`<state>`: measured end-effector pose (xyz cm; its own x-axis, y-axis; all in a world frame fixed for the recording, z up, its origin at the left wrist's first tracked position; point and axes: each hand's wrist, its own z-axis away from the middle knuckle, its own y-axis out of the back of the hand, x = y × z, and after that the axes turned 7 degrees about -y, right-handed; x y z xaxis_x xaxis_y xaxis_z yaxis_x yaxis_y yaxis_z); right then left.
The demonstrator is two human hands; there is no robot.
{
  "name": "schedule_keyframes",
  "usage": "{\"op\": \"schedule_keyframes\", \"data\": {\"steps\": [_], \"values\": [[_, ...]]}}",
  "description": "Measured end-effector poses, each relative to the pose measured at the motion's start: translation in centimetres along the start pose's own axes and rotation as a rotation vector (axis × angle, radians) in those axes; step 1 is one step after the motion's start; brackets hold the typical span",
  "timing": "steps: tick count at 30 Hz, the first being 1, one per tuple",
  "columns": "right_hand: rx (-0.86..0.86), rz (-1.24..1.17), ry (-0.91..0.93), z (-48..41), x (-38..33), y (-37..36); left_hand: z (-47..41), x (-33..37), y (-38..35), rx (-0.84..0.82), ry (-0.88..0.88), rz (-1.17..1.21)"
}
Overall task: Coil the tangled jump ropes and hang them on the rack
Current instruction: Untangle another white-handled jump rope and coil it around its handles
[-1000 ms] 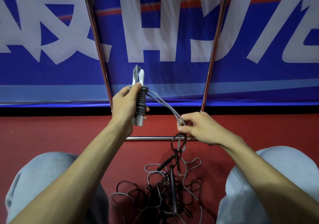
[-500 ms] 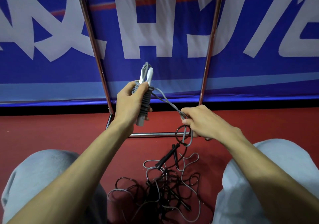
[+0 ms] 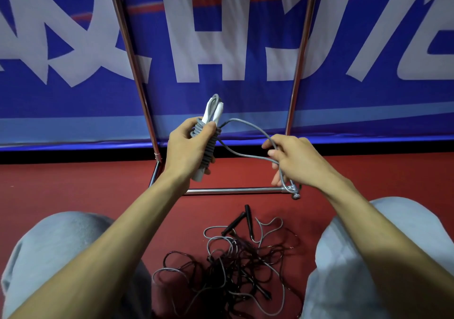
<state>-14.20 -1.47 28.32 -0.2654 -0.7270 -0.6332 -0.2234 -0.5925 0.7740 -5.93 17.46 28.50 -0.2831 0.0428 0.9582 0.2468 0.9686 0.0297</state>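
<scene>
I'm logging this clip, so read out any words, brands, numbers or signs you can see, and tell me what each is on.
Blue banner: large white characters, cropped by the frame and crossed by poles of the rack; none can be read whole.
White handles of the grey jump rope: no print shows.
Black handles on the floor: no print shows.

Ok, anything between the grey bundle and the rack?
Nothing visible: the left hand holds the grey bundle in open air before the rack. Its loose loop runs to the right hand; the rack's top is out of frame.
</scene>
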Motion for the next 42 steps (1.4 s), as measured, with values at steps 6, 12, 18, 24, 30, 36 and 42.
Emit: {"op": "schedule_keyframes", "data": {"steps": [6,12,18,24,30,36,42], "values": [[-0.036,-0.236,-0.156,-0.8,0.8,-0.1,0.2,-0.2,-0.3,-0.061,-0.022,-0.075],[-0.255,-0.089,-0.03,-0.6,0.6,-1.4,0.4,-0.4,-0.6,-0.157,-0.001,-0.075],[-0.361,-0.264,0.088,0.1,-1.0,-3.2,0.7,0.1,-0.8,-0.195,0.048,0.016],[-0.422,-0.456,0.051,0.7,-1.8,-3.0,0.0,-0.1,0.1,-0.176,0.023,-0.038],[-0.134,0.243,0.321,1.7,-1.2,0.1,-0.1,-1.6,0.7,-0.282,-0.281,-0.742],[-0.089,0.497,0.568,3.0,-1.8,-0.3,-0.4,-2.9,1.1,-0.503,-0.32,-1.104],[0.08,0.349,0.661,2.2,-1.8,-1.5,1.1,-3.0,-0.4,-0.699,-0.439,-1.266]]}}
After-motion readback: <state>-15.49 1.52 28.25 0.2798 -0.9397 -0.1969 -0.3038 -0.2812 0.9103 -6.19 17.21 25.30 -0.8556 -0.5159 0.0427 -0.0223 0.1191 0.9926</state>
